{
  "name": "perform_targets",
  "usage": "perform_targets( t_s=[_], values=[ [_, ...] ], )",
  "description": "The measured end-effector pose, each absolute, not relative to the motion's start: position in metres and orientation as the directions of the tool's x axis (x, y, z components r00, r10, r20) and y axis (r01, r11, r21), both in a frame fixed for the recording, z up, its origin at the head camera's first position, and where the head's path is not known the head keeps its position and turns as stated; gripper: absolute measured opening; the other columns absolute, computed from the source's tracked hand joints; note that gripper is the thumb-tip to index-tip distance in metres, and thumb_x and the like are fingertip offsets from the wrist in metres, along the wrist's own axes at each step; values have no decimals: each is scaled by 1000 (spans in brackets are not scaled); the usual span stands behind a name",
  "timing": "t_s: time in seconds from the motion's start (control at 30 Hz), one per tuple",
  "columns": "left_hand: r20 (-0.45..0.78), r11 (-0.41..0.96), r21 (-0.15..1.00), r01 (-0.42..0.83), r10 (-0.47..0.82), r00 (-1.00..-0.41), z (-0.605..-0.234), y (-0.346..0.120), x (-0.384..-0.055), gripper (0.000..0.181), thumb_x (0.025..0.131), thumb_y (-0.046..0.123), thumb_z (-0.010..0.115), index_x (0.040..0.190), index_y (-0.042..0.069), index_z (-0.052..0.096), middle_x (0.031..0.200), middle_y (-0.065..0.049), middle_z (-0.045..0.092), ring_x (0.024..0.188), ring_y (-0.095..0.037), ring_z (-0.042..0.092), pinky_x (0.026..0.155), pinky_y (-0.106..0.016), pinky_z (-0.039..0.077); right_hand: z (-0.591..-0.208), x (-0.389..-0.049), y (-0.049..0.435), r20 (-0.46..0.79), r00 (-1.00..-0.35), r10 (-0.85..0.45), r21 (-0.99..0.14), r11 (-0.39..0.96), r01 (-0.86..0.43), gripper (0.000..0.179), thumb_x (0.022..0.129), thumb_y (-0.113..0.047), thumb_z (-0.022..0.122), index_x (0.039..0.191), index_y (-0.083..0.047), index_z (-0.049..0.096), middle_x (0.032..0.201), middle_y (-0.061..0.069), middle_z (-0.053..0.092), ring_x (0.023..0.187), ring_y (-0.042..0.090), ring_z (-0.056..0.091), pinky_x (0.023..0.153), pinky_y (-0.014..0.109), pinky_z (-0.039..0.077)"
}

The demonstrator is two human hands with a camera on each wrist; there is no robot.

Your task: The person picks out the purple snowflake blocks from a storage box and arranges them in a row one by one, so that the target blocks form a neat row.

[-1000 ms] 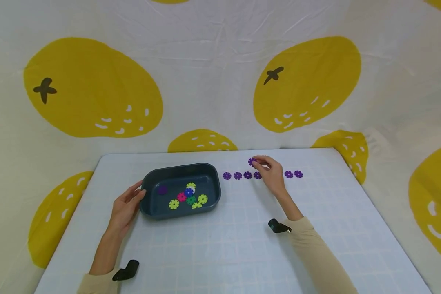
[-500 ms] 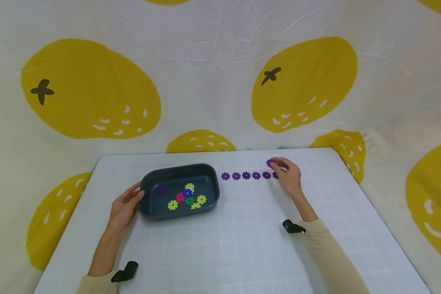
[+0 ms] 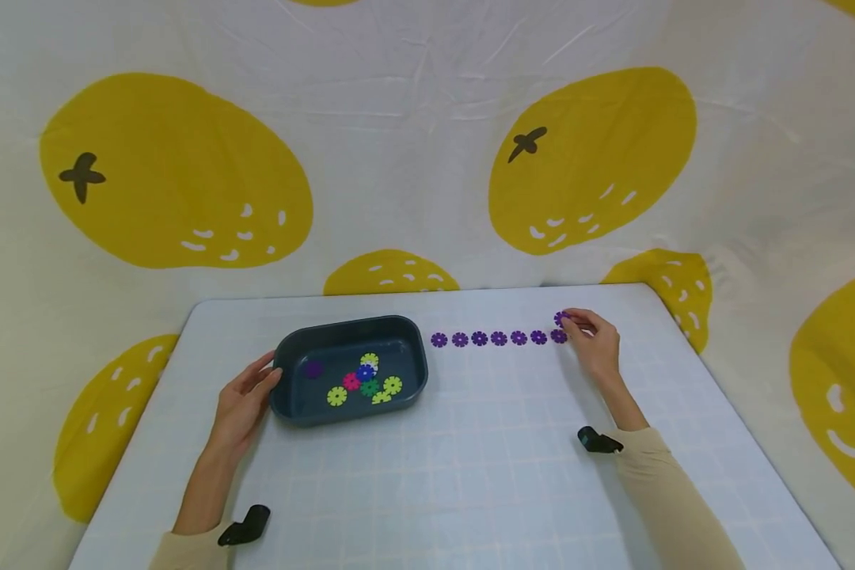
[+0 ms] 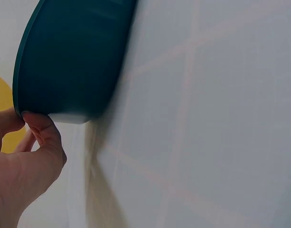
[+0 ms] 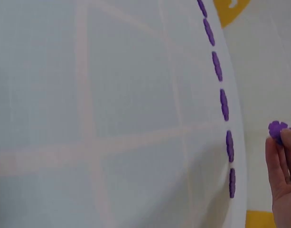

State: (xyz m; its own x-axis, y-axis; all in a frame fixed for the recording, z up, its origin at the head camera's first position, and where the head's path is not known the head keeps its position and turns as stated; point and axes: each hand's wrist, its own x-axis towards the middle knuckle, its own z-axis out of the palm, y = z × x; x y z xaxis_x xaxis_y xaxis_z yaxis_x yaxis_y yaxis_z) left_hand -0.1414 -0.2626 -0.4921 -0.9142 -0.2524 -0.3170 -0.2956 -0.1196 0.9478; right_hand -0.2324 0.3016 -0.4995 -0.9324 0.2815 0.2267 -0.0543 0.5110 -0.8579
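My right hand [image 3: 597, 344] pinches a purple notched plastic disc [image 3: 560, 318] between thumb and fingers, raised over the right part of a row of purple discs [image 3: 499, 339]. In the right wrist view, the held disc [image 5: 277, 130] shows flower-like notches, and the row's discs [image 5: 224, 104] lie flat on the table. My left hand [image 3: 242, 400] grips the left end of a dark blue-green tray [image 3: 427, 372]. The left wrist view shows thumb and fingers pinching that rim. Inside the tray are a purple disc [image 3: 314, 369], a red disc [image 3: 351, 381], and several yellow, blue and green ones.
A pale checked cloth covers the table [image 3: 427, 483]. Behind its far edge hangs a white cloth [image 3: 399, 174] printed with large yellow fruit. The tray stands just left of the row's left end.
My right hand has moved rightward along the row, carrying the purple disc and uncovering discs it hid before. The left hand and the tray stay put.
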Motion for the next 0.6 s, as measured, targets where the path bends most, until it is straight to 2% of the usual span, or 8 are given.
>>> perform_targets(
  t_s=[0.23, 0.47, 0.6],
  values=[
    [-321, -119, 947, -300, -262, -910, -491, -261, -141, 64, 97, 28, 73, 155, 14, 48, 115, 11, 56, 103, -3, 50, 79, -12, 44, -507, -231, 326, 134, -923, 361, -870, 489, 64, 34, 104, -28, 63, 130, -7, 69, 121, 12, 66, 107, 15, 58, 83, 9, 48],
    [-317, -139, 947, -289, -269, -910, -492, -261, -141, 63, 98, 25, 73, 154, 12, 49, 110, 14, 59, 101, -3, 51, 79, -12, 45, -511, -231, 342, 90, -905, 416, -892, 437, 112, 36, 103, -28, 65, 131, -5, 69, 115, 10, 65, 97, 10, 58, 77, 8, 49],
    [-307, -140, 950, -279, -259, -916, -492, -261, -141, 63, 98, 25, 73, 154, 12, 48, 110, 13, 59, 103, -3, 51, 81, -12, 45, -515, -234, 352, 37, -893, 449, -892, 418, 173, 37, 103, -29, 64, 133, -7, 68, 115, 5, 64, 97, 10, 58, 78, 9, 49]
  ],
)
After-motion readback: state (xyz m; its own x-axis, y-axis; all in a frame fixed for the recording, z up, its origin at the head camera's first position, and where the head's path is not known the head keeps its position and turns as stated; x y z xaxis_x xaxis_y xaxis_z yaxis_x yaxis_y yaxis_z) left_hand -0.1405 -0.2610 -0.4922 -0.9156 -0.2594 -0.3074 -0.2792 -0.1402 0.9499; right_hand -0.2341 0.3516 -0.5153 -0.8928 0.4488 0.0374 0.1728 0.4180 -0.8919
